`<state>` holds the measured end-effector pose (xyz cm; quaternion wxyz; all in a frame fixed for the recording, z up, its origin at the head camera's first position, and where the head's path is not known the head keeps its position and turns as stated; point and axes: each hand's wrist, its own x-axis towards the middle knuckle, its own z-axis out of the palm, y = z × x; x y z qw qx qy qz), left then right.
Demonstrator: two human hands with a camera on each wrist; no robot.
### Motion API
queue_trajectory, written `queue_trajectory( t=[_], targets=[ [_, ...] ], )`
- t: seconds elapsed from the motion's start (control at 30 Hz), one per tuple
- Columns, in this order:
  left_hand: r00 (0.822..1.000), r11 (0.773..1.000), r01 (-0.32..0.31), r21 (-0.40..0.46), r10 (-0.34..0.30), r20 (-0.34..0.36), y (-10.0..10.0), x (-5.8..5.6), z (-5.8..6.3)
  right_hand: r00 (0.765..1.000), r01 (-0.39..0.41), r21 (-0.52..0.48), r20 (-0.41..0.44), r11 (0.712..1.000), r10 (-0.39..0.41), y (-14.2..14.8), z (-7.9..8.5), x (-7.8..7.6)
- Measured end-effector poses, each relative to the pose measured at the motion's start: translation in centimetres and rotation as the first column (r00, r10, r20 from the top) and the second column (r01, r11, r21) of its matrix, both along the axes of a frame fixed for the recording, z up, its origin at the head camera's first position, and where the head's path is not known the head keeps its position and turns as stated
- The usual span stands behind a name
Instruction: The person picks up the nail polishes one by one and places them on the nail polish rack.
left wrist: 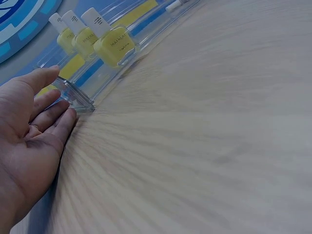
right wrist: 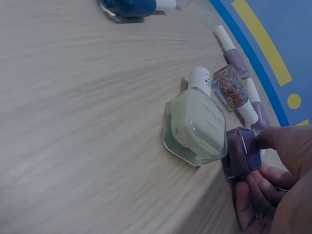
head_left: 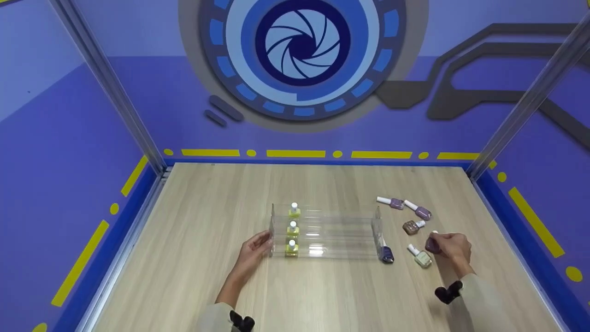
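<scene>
A clear tiered display rack (head_left: 341,237) stands on the table, with three yellow nail polish bottles (head_left: 292,249) upright at its left end, one per tier. My left hand (head_left: 253,251) is at the rack's left side panel, its fingertips and thumb right at the panel in the left wrist view (left wrist: 34,131). To the right of the rack, my right hand (head_left: 454,249) pinches a dark purple nail polish bottle (right wrist: 241,153) between thumb and fingers. A pale green nail polish bottle (right wrist: 197,124) lies beside that bottle.
A dark blue bottle (head_left: 387,254) lies against the rack's right end. A brown glitter bottle (head_left: 411,227) and two mauve bottles (head_left: 396,203) lie farther back on the right. Blue-purple printed walls (head_left: 138,115) enclose the wooden table (head_left: 207,198) at the back and sides.
</scene>
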<state>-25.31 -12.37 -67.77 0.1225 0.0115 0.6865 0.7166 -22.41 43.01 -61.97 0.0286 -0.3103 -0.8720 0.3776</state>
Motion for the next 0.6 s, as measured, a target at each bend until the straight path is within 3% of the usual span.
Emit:
queue_trajectory(
  t=[0.37,0.6],
  targets=[
    [1.000,1.000,-0.005,-0.011,0.005,0.012,-0.15,0.08,0.10,0.998,0.033,-0.046,-0.056,0.998,-0.036,-0.55,0.20,-0.25],
    [1.000,1.000,-0.001,-0.009,0.001,0.001,-0.05,0.11,0.25,0.990,0.001,-0.104,-0.141,0.995,-0.016,-0.26,0.53,-0.16]
  ],
)
